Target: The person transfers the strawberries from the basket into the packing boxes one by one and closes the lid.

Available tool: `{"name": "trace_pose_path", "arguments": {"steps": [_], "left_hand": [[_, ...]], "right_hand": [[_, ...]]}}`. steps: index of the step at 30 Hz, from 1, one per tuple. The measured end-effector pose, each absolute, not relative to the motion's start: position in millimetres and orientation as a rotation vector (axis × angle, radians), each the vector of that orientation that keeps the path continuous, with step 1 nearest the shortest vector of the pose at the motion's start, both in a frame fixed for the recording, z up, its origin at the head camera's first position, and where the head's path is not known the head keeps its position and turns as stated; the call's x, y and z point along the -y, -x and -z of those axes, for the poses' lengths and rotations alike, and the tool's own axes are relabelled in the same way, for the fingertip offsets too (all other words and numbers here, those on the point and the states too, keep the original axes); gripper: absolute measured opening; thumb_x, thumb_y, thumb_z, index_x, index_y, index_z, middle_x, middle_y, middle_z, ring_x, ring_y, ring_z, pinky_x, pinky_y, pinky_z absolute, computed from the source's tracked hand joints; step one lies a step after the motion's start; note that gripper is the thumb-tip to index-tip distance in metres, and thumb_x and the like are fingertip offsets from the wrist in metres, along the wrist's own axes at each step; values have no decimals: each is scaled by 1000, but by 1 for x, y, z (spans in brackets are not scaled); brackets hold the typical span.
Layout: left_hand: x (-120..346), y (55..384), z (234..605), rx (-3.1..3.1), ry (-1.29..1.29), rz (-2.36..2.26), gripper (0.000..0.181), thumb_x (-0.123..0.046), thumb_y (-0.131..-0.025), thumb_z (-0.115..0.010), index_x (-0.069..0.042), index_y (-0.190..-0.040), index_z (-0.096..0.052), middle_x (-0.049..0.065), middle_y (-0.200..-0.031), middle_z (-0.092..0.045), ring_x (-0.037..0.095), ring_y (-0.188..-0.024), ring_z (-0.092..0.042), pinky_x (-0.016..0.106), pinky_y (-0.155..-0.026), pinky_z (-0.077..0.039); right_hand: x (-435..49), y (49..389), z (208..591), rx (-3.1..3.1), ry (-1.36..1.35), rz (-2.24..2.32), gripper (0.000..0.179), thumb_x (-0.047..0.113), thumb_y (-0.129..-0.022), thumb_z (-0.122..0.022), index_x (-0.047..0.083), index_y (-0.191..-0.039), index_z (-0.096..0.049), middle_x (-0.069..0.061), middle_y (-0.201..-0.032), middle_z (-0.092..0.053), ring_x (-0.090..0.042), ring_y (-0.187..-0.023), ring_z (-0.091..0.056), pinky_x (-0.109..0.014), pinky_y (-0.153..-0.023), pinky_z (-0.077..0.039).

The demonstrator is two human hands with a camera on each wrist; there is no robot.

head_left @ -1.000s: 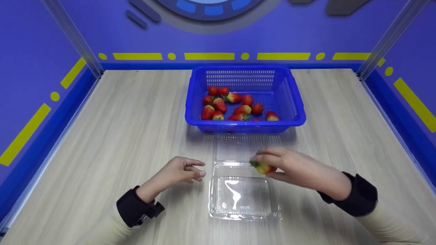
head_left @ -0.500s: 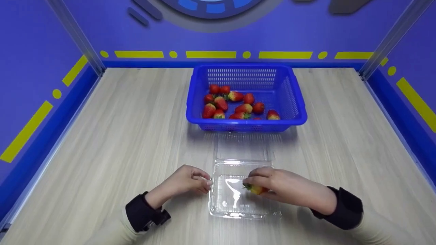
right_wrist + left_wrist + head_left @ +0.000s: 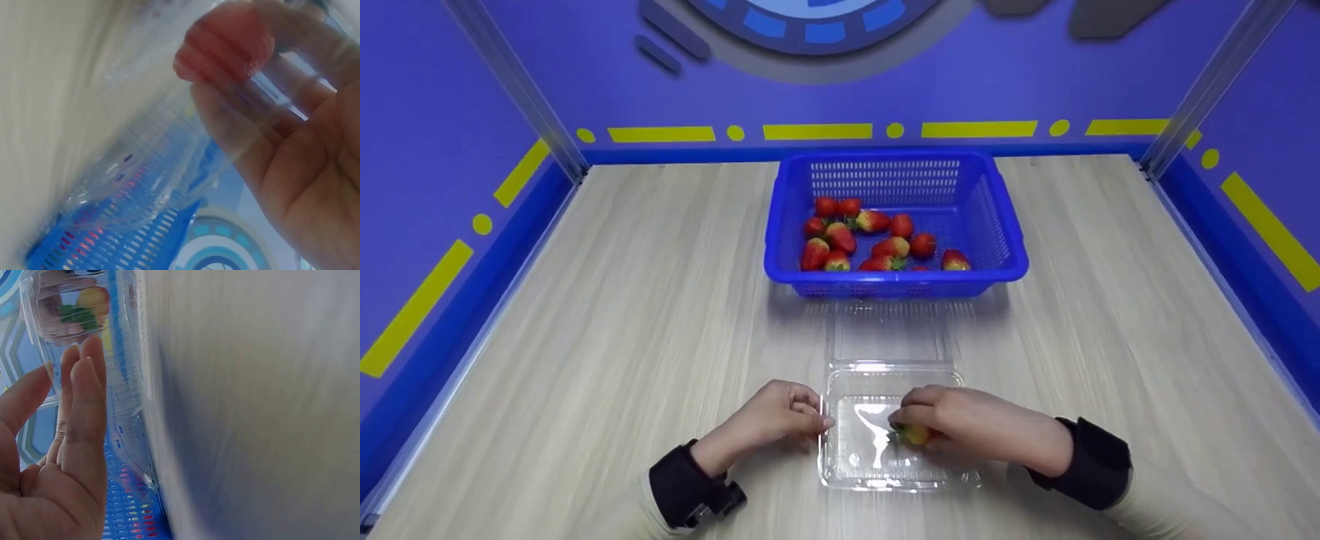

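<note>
My right hand [image 3: 967,421] pinches a strawberry [image 3: 913,434] low inside the base of a clear plastic clamshell box [image 3: 859,450]. The berry's green leaves point left; in the right wrist view its red end [image 3: 222,45] shows through the clear wall, between thumb and fingers. At the box's left side is my left hand [image 3: 769,416], thumb tip right at the rim. The left wrist view shows its fingers [image 3: 84,399] nearly straight along the outer wall. The clamshell's lid [image 3: 889,337] lies folded back, towards the basket.
A blue plastic basket [image 3: 896,277] stands behind the box with several strawberries [image 3: 840,238] in it, mostly on its left side. The wooden tabletop [image 3: 660,285] is bounded by blue panels [image 3: 810,97] at the back and both sides.
My right hand has brought the strawberry left and down into the box's base. The left hand has moved right and a little nearer, up to the box's left rim.
</note>
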State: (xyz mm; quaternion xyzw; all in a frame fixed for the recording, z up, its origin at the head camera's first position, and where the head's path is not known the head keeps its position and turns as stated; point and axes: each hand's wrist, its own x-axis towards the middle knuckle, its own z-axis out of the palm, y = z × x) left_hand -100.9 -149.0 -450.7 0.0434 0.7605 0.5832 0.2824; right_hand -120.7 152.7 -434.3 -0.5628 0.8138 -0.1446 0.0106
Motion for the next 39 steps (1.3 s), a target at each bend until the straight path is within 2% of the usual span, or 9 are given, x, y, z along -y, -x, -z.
{"name": "trace_pose_path", "arguments": {"steps": [2,9,16,30,33,39], "left_hand": [[149,100,452,-2004,-108,-1584,12,-7,-89,-74,3,-91,-68,-6,-71,-74,4,-60,-67,20,-61,-60],[148,100,456,-1955,-90,-1619,9,-4,-89,-72,3,-90,-67,-6,-71,-73,5,-61,-67,22,-62,-62],[148,99,454,-1935,-85,-1638,8,-3,-90,-71,2,-92,-66,-9,-69,-71,5,-60,-66,19,-61,-60],[145,98,454,-1936,-66,-1642,11,-4,-90,-71,2,-96,-65,-7,-70,-72,5,-60,-66,21,-62,-61],[145,98,453,-1962,-76,-1635,11,-6,-92,-69,2,-97,-64,-3,-73,-74,6,-59,-66,23,-62,-62],[145,98,452,-2069,-158,-1537,19,-13,-96,-65,5,-102,-63,24,-86,-76,14,-63,-72,31,-63,-64]], "right_hand": [[-152,121,437,-2542,1760,426,36,3,-82,-80,10,-117,-71,-2,-106,-71,-14,-97,-69,-21,-83,-60],[-151,121,442,-2550,1760,385,28,7,-87,-79,11,-114,-72,-1,-102,-71,-12,-94,-68,-18,-80,-59],[-150,121,444,-2542,1712,378,36,-1,-80,-78,10,-114,-72,-2,-103,-71,-14,-95,-68,-21,-82,-59],[-150,123,440,-2489,1690,365,41,-4,-79,-78,8,-117,-71,-4,-104,-72,-15,-98,-70,-23,-86,-60],[-151,124,440,-2487,1684,390,43,-4,-77,-77,8,-118,-71,-3,-103,-72,-15,-97,-70,-23,-85,-60],[-152,124,440,-2480,1643,416,47,-3,-75,-79,9,-120,-69,-3,-104,-72,-15,-97,-70,-24,-85,-60]]}}
